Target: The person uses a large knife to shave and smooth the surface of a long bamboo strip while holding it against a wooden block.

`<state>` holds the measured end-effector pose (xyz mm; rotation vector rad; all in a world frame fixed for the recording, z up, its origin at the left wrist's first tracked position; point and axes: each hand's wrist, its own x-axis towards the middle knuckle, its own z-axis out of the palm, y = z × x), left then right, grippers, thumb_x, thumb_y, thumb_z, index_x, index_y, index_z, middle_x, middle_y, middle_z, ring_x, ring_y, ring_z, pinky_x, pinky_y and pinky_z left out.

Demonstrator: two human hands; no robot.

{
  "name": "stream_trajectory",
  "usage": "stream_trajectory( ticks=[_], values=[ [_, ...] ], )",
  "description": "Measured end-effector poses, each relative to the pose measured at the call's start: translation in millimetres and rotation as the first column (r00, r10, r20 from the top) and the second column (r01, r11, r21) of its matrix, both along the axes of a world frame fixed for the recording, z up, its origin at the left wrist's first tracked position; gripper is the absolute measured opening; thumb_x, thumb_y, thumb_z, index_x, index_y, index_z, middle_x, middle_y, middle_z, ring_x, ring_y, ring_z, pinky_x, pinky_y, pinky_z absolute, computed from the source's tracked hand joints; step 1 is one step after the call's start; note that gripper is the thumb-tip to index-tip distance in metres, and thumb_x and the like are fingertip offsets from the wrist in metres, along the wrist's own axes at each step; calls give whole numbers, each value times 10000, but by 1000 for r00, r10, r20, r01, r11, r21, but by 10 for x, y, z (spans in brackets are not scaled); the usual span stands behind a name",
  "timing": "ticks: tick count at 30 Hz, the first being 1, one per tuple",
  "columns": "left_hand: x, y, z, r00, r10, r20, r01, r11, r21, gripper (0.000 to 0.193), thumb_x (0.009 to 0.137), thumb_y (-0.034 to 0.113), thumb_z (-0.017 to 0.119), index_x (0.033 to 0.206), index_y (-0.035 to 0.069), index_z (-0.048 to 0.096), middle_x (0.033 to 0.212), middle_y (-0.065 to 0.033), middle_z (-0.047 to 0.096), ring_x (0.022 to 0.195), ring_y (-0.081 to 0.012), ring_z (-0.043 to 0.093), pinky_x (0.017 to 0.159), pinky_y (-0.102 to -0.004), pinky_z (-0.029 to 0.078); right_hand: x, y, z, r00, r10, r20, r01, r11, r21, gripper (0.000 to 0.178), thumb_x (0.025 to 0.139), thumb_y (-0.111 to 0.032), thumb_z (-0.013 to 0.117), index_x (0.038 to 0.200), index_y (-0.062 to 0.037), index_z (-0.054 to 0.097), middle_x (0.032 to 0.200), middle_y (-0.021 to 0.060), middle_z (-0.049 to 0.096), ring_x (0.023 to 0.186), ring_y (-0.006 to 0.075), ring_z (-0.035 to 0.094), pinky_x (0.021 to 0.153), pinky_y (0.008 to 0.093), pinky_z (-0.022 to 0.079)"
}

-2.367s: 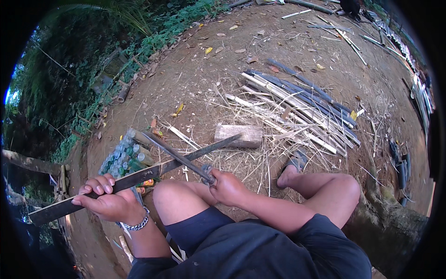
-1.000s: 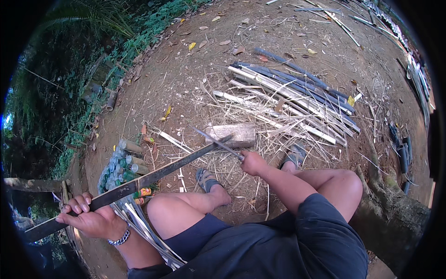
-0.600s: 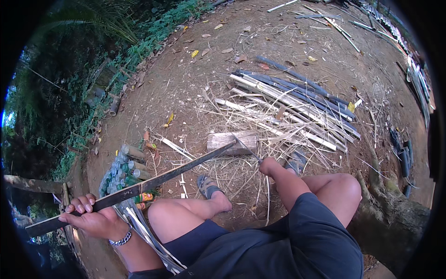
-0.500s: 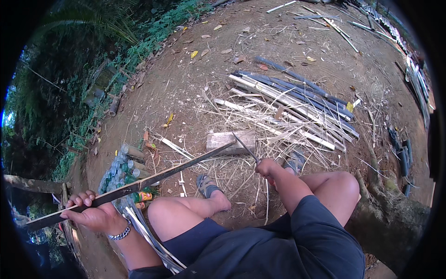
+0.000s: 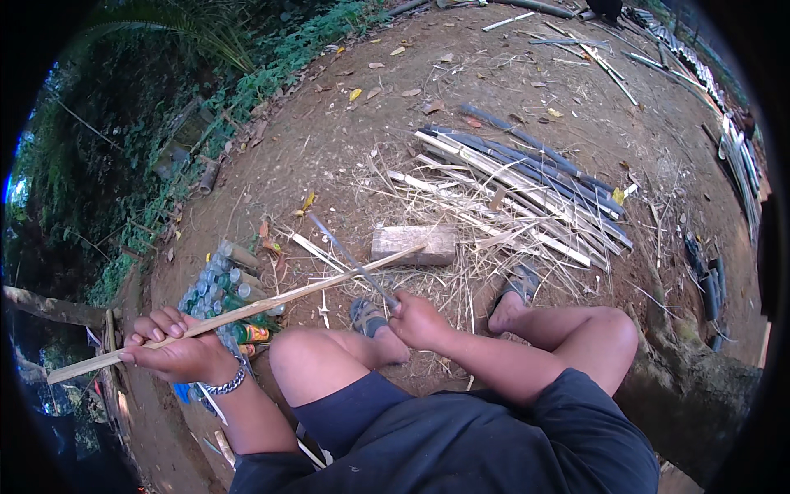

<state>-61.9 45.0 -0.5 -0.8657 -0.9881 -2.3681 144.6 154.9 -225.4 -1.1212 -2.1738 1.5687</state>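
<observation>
My left hand, with a chain bracelet at the wrist, is closed round a long bamboo strip, pale side up. The strip slants away to the right, and its far end lies over a short wooden block on the ground; whether it touches is hard to tell. In my right hand is the handle of a knife, mostly hidden by the fingers. Its long, narrow blade points forward and left, crossing the strip in this view.
Past the block lies a pile of split bamboo, pale and dark, among shavings. Plastic bottles are heaped beyond my left hand. A tree trunk stands at the right. Dense plants edge the bare soil on the left.
The strip has turned from its dark face to its pale face. My right hand and the knife have moved left, and the blade has swung from right of the strip's end to across it.
</observation>
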Motion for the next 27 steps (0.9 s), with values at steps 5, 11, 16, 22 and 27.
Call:
stream_trajectory(
  ticks=[5, 11, 16, 22, 27],
  values=[
    [211, -21, 0, 991, 131, 13, -130, 991, -36, 465, 968, 495, 482, 717, 143, 310, 594, 22, 313, 444, -75, 309, 405, -218, 231, -140, -373, 403, 983, 131, -128, -115, 986, 121, 268, 800, -148, 569, 1041, -34, 542, 819, 240, 630, 800, 423, 619, 736, 509, 484],
    [271, -2, -1, 988, 135, 79, -131, 990, -59, 471, 984, 491, 446, 704, 140, 301, 595, 22, 301, 446, -77, 305, 407, -222, 237, 387, 357, -912, 942, -65, 329, 46, 997, 65, 236, 888, -191, 537, 1046, -24, 587, 930, 251, 652, 898, 401, 637, 812, 492, 502],
    [166, -103, -55, 987, 155, 36, -153, 987, -40, 465, 990, 479, 438, 692, 138, 332, 600, 27, 309, 460, -80, 319, 436, -218, 260, 57, 45, -156, 986, 97, 136, -100, 995, 10, 263, 848, -192, 578, 1056, -32, 585, 919, 240, 656, 869, 402, 643, 785, 491, 508],
    [77, -7, -34, 988, 124, 95, -122, 992, -25, 472, 966, 491, 487, 687, 138, 344, 599, 32, 320, 469, -80, 337, 442, -217, 275, 154, 337, -1000, 969, -30, 246, 31, 1000, -3, 246, 843, -154, 564, 1061, -45, 600, 960, 234, 660, 897, 375, 647, 800, 469, 514],
    [19, 73, -40, 992, 121, 41, -119, 991, -56, 431, 966, 462, 506, 738, 132, 349, 613, 36, 343, 471, -75, 340, 443, -215, 292, 359, 659, -1204, 933, 12, 359, -17, 1000, 11, 263, 847, -178, 562, 1082, -66, 597, 973, 227, 657, 915, 382, 640, 803, 484, 505]
  ],
)
